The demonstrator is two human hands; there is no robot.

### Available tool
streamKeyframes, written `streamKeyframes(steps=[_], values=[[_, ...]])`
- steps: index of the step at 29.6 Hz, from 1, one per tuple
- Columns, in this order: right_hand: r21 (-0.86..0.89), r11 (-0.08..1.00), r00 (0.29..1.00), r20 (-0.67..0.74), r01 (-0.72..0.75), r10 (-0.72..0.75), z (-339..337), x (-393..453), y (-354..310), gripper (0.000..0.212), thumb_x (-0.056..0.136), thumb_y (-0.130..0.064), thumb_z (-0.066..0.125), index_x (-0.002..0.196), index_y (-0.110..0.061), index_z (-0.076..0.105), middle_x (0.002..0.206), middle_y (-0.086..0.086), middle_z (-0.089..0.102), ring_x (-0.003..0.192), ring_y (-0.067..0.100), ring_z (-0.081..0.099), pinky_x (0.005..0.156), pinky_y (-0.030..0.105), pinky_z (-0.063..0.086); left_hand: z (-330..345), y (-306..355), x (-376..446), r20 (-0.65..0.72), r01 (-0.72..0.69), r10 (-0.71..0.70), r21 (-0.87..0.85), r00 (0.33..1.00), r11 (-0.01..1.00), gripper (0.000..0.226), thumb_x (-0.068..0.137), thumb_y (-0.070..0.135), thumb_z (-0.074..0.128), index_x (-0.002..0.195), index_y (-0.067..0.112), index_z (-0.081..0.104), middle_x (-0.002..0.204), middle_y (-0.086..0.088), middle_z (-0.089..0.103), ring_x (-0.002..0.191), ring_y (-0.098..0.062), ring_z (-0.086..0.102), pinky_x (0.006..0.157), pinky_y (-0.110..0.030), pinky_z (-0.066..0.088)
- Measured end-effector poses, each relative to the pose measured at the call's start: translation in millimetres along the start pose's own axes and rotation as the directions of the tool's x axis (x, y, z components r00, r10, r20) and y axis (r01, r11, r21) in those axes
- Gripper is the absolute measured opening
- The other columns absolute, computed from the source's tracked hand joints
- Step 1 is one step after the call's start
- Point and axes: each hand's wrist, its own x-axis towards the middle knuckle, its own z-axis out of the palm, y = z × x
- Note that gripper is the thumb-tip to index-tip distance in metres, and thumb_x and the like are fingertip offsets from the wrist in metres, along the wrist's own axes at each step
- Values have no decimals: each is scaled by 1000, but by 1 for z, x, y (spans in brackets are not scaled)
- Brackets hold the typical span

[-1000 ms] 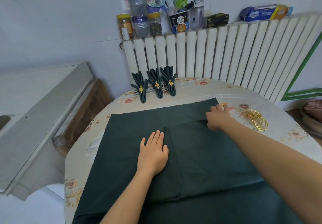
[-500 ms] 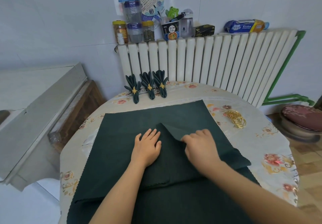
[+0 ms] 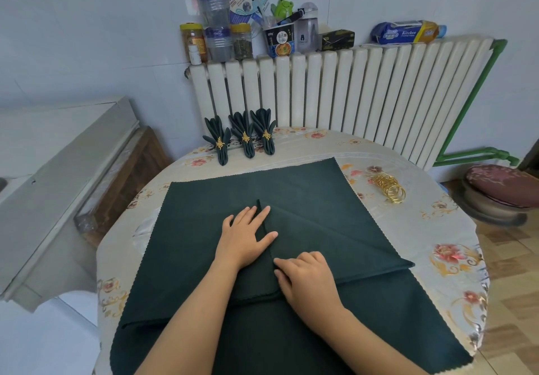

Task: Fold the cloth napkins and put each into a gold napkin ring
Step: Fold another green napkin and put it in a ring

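A dark green cloth napkin (image 3: 306,188) lies spread over a stack of the same cloths on the round table (image 3: 449,246). Its right corner is folded in to the middle, so a diagonal edge runs toward the right. My left hand (image 3: 245,233) lies flat with straight fingers on the centre fold. Just below it, my right hand (image 3: 306,275) presses the folded corner down with bent fingers. A heap of gold napkin rings (image 3: 389,188) sits at the right of the cloth. Three folded napkins in gold rings (image 3: 243,138) stand in a row at the table's far edge.
A white radiator (image 3: 350,97) runs behind the table, with jars, bottles, a cup and a packet along its top. A grey cabinet (image 3: 58,188) stands at the left. A stool with a dark red cushion (image 3: 501,185) stands at the right on the wooden floor.
My right hand has carried the napkin's far right corner in to the middle and down toward me. It now presses the corner flat. My left hand has stayed on the centre.
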Motion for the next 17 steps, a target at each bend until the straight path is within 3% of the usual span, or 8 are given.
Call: streamKeyframes(steps=[2, 6, 14, 17], values=[[-9, 1000, 999, 49, -1, 1, -4, -5, -4, 34, 81, -39, 44, 86, -27, 75, 74, -15, 69, 65, 9, 58, 66, 23, 46, 1, 0, 1, 18, 3, -4, 41, 1000, 999, 59, 93, 64, 29, 147, 44, 18, 159, 6, 14, 146, -9, 4, 118, -38, 5], [76, 997, 998, 63, 21, -26, -11, -17, -11, 33, 80, -40, 48, 93, -23, 74, 89, -12, 68, 75, 11, 60, 67, 23, 50, 1, -1, 2, 28, 6, -8, 52, 1000, 999, 58, 93, 64, 28, 147, 45, 22, 159, 6, 13, 146, -9, 4, 117, -38, 5], [88, 991, 989, 101, 102, -111, -13, -27, -16, 31, 76, -37, 46, 86, -27, 73, 78, -16, 64, 66, 5, 57, 59, 16, 47, 3, -2, 3, 49, 7, -9, 33, 999, 999, 58, 93, 64, 28, 147, 43, 21, 159, 6, 12, 146, -10, 4, 118, -38, 3], [46, 993, 987, 114, 106, -110, -12, -22, -13, 30, 75, -39, 43, 80, -31, 72, 70, -17, 62, 60, 4, 55, 51, 15, 45, 2, -3, 4, 31, -8, 10, -76, 999, 997, 57, 95, 58, 34, 147, 36, 27, 158, 6, 18, 146, -9, 7, 119, -35, 4]])
